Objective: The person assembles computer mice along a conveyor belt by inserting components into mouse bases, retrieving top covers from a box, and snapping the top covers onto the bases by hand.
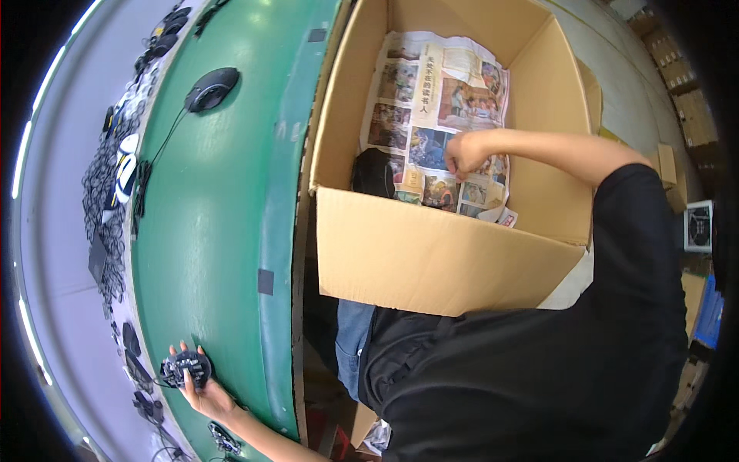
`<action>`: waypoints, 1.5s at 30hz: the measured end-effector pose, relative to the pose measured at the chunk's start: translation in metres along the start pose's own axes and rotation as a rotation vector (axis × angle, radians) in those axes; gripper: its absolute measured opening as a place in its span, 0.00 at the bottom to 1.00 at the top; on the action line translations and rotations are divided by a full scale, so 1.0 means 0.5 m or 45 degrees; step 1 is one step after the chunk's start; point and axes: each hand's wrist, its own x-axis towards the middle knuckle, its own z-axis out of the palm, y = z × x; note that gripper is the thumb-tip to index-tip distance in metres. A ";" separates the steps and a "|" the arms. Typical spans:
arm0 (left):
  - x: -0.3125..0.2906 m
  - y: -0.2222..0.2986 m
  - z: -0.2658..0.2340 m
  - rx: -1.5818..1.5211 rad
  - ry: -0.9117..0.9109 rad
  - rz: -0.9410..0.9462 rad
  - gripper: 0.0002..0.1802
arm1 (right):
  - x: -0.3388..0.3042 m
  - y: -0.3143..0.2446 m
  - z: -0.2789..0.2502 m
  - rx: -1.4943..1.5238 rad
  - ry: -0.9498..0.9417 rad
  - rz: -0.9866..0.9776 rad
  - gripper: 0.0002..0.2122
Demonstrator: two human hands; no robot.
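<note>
Dark gadget (198, 367) in the left hand (205, 396), right hand (468, 152) down in a box (400, 250)

The left hand gripped the gadget over the green table (208, 262), thumb across its face; the right hand's fingers were curled in at the newspaper (427, 92) lining the box — whether they pinched anything, I could not tell. A dark item (373, 173) lay in the box's lower-left corner, beside the newspaper. A black mouse (212, 90) rested well up the table, its cable (165, 142) trailing down-left — and past the table's left edge spread a heap (112, 181) of dark pieces
</note>
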 end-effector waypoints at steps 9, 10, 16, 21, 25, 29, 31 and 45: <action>-0.004 0.012 -0.004 0.029 0.021 0.011 0.36 | 0.152 -0.143 -0.071 1.457 0.185 0.230 0.15; -0.004 0.014 -0.024 0.010 -0.016 0.002 0.36 | 0.168 -0.163 -0.076 1.428 0.148 0.178 0.15; 0.002 0.009 0.027 -0.105 -0.015 -0.073 0.35 | 0.122 -0.195 -0.063 1.541 0.297 0.030 0.15; 0.009 0.023 0.064 -0.186 -0.019 -0.215 0.36 | 0.034 -0.134 -0.218 2.151 0.521 0.321 0.10; 0.017 0.035 0.066 -0.419 -0.057 -0.319 0.29 | -0.054 -0.201 -0.408 1.692 1.452 -0.373 0.14; -0.016 0.047 0.038 -0.561 0.082 -0.211 0.26 | -0.071 -0.520 -0.443 1.248 1.148 -0.852 0.20; -0.016 0.051 0.042 -0.507 0.020 -0.210 0.26 | -0.036 -0.657 -0.430 1.109 0.779 -0.965 0.24; -0.002 0.058 -0.041 -0.265 0.424 0.207 0.16 | 0.231 -1.078 -0.282 -0.078 0.659 -1.391 0.34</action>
